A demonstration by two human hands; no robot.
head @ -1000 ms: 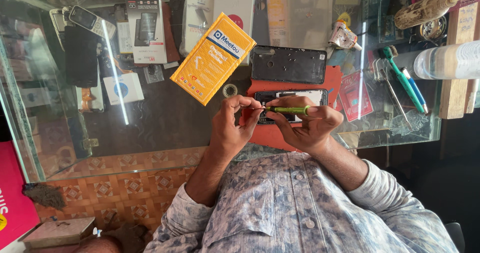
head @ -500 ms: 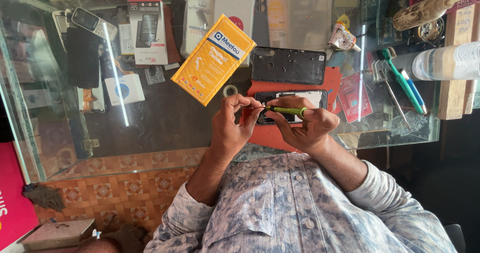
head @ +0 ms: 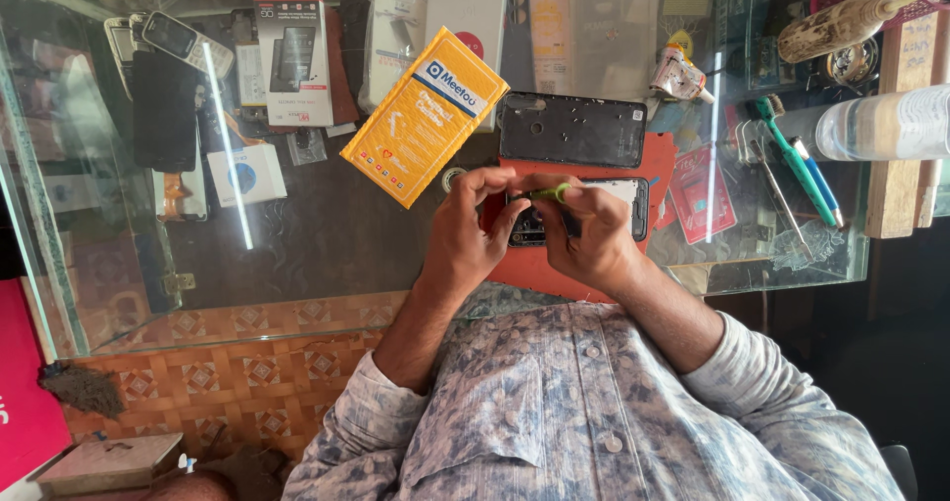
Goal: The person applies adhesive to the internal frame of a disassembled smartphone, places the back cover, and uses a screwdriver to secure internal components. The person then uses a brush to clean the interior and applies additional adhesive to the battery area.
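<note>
Your left hand [head: 465, 226] clamps the opened phone [head: 594, 209] on the red mat [head: 661, 160] so it stays put. Your right hand [head: 586, 232] pinches the green screwdriver [head: 547, 193] (tip hidden). The black back cover [head: 572, 130] lies at twelve o'clock, clear.

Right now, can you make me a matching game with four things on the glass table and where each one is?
Things:
1. yellow packet
2. green screwdriver
3. black back cover
4. clear bottle

Places:
A. lying at the right edge of the table
B. held between the left hand and right hand, over the open phone
C. on the glass, left of the black cover
D. just above the open phone, by the red mat

Pairs: 1-C, 2-B, 3-D, 4-A
</note>
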